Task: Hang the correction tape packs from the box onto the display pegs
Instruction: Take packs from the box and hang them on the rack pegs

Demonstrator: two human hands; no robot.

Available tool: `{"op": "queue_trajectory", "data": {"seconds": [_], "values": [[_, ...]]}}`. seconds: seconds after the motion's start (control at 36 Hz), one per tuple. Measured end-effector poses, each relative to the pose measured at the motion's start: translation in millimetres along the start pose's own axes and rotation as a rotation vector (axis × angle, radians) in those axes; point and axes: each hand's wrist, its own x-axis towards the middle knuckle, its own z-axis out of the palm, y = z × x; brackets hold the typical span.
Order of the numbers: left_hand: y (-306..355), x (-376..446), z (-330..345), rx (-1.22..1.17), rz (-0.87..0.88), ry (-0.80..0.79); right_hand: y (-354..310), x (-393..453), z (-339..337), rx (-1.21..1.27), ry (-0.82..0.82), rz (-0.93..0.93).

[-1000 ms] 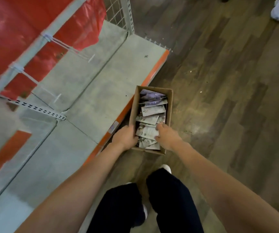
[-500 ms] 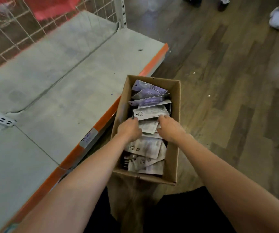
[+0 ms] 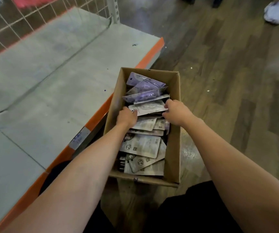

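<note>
— See the grey shelf [image 3: 54,78] on the left, with the wire grid [image 3: 34,17] behind it? I can't spot a single peg from here, so every pack has a fair way to travel once it leaves the box.

— And the cardboard box [image 3: 175,132] sits on the floor just beside the shelf's orange edge [image 3: 98,115]. What is the person holding?

— One white correction tape pack [image 3: 148,108], lying across the top of the heap. The left hand [image 3: 127,117] pinches its left end, thumb on top. The right hand [image 3: 177,113] curls round the right end.

— What could go wrong?

— The packs overlap like loose cards. Lifting that one could drag a neighbour up by its edge and spill it onto the floor [image 3: 228,81]. The blister fronts look slippery too, so a light pinch might let it slide out.

— How many are there?

— One box, two hands. Purple packs [image 3: 143,84] at the far end: I make out three, maybe four. Pale packs [image 3: 140,145] nearer us: roughly six or seven visible faces, with more surely buried. I can't give an exact total.

— Anything farther right?

— A white shoe [image 3: 275,11] at the top corner, well apart from all this.
</note>
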Motion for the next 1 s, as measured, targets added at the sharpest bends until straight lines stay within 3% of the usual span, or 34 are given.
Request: {"op": "queue_trajectory", "data": {"seconds": [0.14,0.28,0.47,0.61,0.69,0.78,1.0], "values": [[3,20,21,-0.258,-0.189,-0.058,-3,-2,-4,0.012,0.006,-0.018],[8,27,22,-0.48,-0.272,0.045,4,-8,-7,0.023,0.032,-0.01],[13,4,1,-0.798,-0.131,0.0,8,-5,-8,0.067,0.054,0.003],[15,-20,-53,-0.574,0.191,0.162,-11,-4,-12,0.217,0.135,-0.028],[17,-26,-76,-0.575,0.322,0.144,-22,-2,-13,0.409,0.126,-0.034],[18,-30,-87,-0.727,0.298,0.099,-33,1,-14,0.693,0.062,-0.028],[23,-30,-86,-0.963,0.116,0.131,-46,-11,-20,1.024,-0.191,-0.133]]}}
